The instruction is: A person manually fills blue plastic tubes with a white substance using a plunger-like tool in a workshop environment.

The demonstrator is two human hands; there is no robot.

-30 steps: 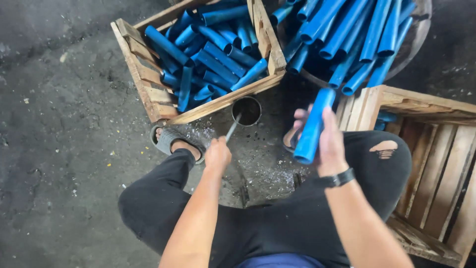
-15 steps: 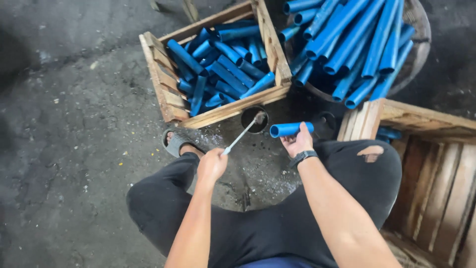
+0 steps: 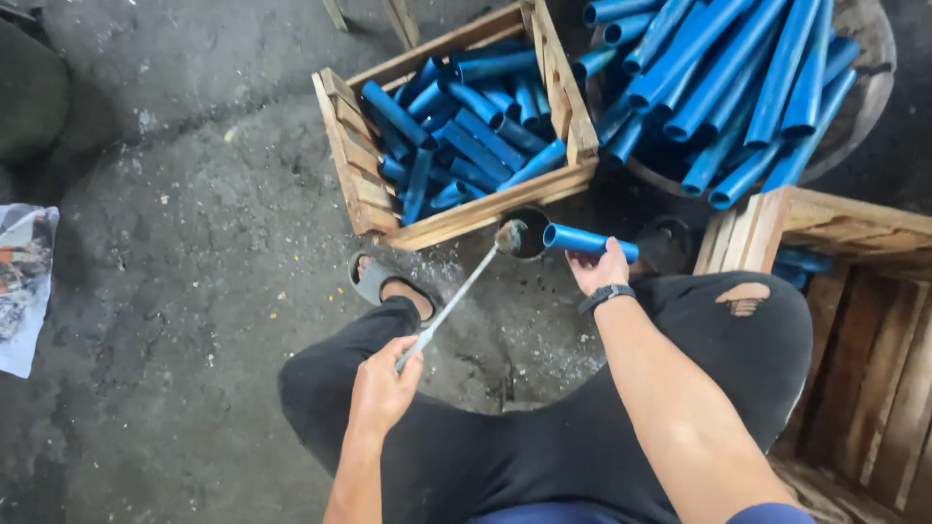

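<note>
Rough grey concrete floor point(image 3: 175, 291), stained and gritty, w/ pale specks scattered near the feet. I'm looking straight down at a seated person in black trousers, knees apart; a sandalled foot point(image 3: 388, 283) shows by the left knee.

Left hand point(image 3: 383, 388) is clenched round the lower end of a thin metal-handled brush point(image 3: 456, 296). The rod slants up and to the right; its clumpy tip sits right at the rim of a small dark can point(image 3: 529, 233) on the floor between the knees. Can't tell if the tip touches the can.

Right hand point(image 3: 597, 267), black watch on the wrist, is wrapped round a short blue pipe point(image 3: 587, 242), held roughly level. The pipe's open end points left, just beside the brush tip and over the can.

Above the can, touching distance from it, is a wooden crate point(image 3: 354, 165) packed w/ short blue pipe pieces lying at mixed angles. Top right, a round tub point(image 3: 864, 87) holds longer blue pipes point(image 3: 718, 68), fanned out. At right, a second wooden crate point(image 3: 854, 218), mostly bare inside, w/ a few blue pieces at its far corner. Far left edge: a crumpled printed bag point(image 3: 24, 286) on the floor, well apart from everything else.
</note>
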